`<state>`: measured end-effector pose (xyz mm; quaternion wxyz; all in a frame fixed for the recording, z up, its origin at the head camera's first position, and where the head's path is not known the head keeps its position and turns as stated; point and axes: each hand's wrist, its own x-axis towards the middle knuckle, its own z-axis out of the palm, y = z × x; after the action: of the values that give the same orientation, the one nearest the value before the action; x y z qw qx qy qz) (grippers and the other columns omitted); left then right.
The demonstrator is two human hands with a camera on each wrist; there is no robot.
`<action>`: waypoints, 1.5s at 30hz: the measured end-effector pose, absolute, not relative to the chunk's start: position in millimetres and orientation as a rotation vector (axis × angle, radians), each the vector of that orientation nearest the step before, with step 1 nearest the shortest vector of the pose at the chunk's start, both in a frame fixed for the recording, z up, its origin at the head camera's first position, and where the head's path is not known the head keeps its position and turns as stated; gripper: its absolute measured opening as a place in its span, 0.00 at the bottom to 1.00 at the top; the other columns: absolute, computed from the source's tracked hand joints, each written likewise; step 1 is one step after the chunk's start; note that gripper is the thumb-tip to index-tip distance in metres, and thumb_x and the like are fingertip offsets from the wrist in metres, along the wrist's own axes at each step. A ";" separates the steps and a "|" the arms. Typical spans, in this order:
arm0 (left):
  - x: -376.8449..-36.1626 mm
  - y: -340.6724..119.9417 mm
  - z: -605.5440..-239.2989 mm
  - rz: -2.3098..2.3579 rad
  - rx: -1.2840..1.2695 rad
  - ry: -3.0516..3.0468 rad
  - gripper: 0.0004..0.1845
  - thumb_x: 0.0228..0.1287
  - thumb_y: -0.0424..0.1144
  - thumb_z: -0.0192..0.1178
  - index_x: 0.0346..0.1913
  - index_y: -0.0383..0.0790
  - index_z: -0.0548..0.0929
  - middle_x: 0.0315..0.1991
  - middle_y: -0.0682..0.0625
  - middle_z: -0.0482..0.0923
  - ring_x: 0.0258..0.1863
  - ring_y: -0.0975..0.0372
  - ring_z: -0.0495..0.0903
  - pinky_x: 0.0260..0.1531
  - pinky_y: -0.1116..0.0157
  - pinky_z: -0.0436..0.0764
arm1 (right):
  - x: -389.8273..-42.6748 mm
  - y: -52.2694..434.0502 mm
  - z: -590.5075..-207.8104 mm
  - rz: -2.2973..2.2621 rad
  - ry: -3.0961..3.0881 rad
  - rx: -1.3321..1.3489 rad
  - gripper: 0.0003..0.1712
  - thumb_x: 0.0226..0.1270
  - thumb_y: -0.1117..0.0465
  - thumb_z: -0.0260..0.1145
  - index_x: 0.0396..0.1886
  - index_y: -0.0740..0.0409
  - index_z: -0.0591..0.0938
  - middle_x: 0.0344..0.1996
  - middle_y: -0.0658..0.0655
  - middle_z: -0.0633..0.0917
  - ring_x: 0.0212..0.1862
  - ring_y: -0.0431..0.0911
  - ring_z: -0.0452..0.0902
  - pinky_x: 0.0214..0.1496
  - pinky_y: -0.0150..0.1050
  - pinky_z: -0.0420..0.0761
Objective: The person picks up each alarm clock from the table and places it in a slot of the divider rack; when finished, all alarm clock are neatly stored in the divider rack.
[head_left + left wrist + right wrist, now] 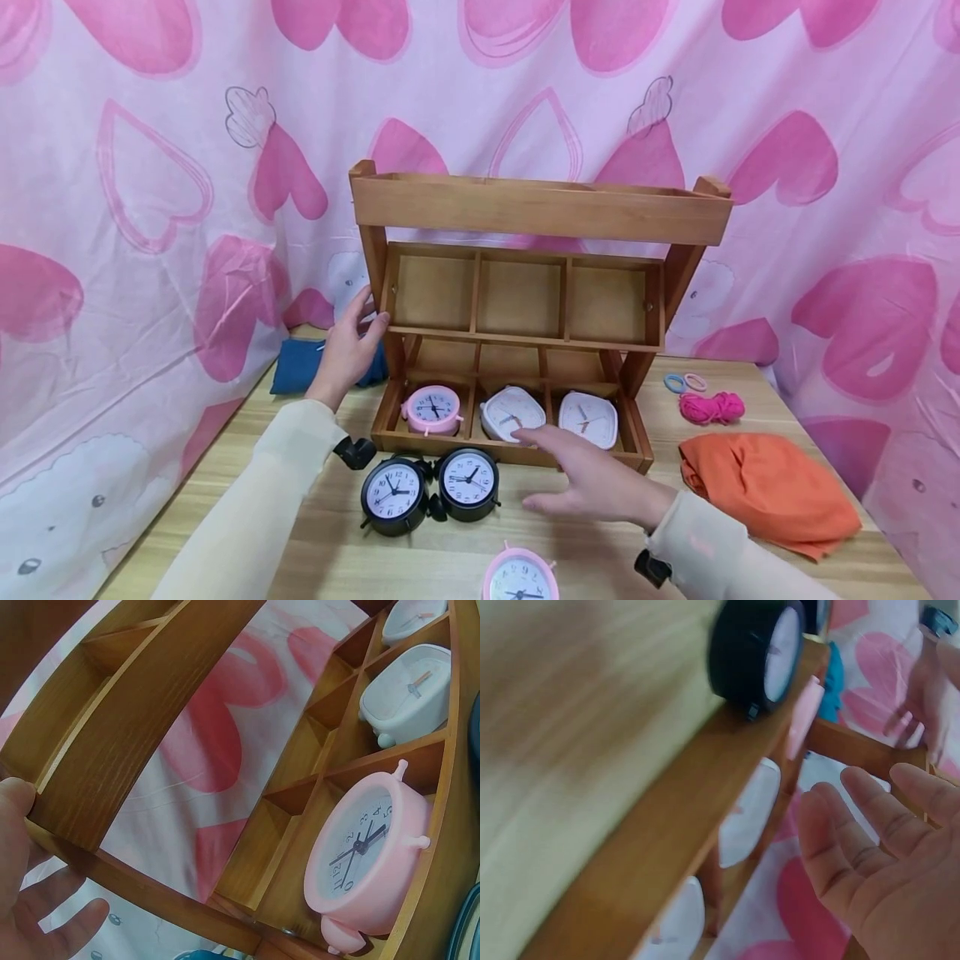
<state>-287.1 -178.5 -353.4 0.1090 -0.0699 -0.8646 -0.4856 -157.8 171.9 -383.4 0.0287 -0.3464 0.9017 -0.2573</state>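
A three-tier wooden shelf point(540, 207) stands on the table. My left hand point(349, 350) is at its left side, the thumb touching the tilted middle tier's edge and the other fingers loosely extended beside the frame. In the bottom tier sit a pink alarm clock point(432, 410) at left and two white clocks, one in the middle point(512, 410), one at right point(588, 419). My right hand point(600, 483) hovers before the shelf with fingers extended, holding nothing. Two black alarm clocks, one left point(393, 496), one right point(468, 483), stand before the shelf; a second pink clock point(521, 579) is nearer me.
An orange cloth point(768, 487) lies at right, with a bundle of pink yarn point(711, 407) and two hair ties point(675, 383) behind it. Blue cloth point(296, 367) lies behind my left hand. A heart-patterned curtain point(187, 333) encloses the table point(337, 558).
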 end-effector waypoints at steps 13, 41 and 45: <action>-286.7 -179.7 -354.1 -1.437 -0.185 -2.555 0.35 0.76 0.54 0.48 0.79 0.60 0.48 0.76 0.41 0.59 0.70 0.42 0.66 0.62 0.44 0.73 | -120.5 174.6 -407.3 -0.660 2.577 -1.128 0.51 0.55 0.32 0.70 0.73 0.51 0.66 0.65 0.49 0.74 0.64 0.44 0.69 0.64 0.47 0.76; -287.5 -179.2 -355.1 -1.439 -0.203 -2.541 0.34 0.76 0.53 0.48 0.79 0.58 0.49 0.76 0.40 0.59 0.70 0.41 0.67 0.62 0.44 0.74 | -111.1 177.0 -446.4 -0.601 2.398 -1.252 0.42 0.60 0.31 0.64 0.68 0.44 0.67 0.61 0.44 0.74 0.57 0.35 0.67 0.57 0.35 0.79; -287.2 -179.0 -354.7 -1.437 -0.204 -2.540 0.35 0.76 0.53 0.48 0.79 0.58 0.49 0.76 0.40 0.59 0.70 0.41 0.67 0.62 0.44 0.74 | -110.3 175.8 -446.8 -0.671 2.371 -1.180 0.40 0.58 0.32 0.67 0.67 0.39 0.67 0.60 0.42 0.74 0.57 0.34 0.67 0.57 0.35 0.79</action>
<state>-287.2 -179.0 -354.7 0.1078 -0.0694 -0.8632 -0.4883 -110.3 175.8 -446.8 0.2033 -0.4229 0.8497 -0.2405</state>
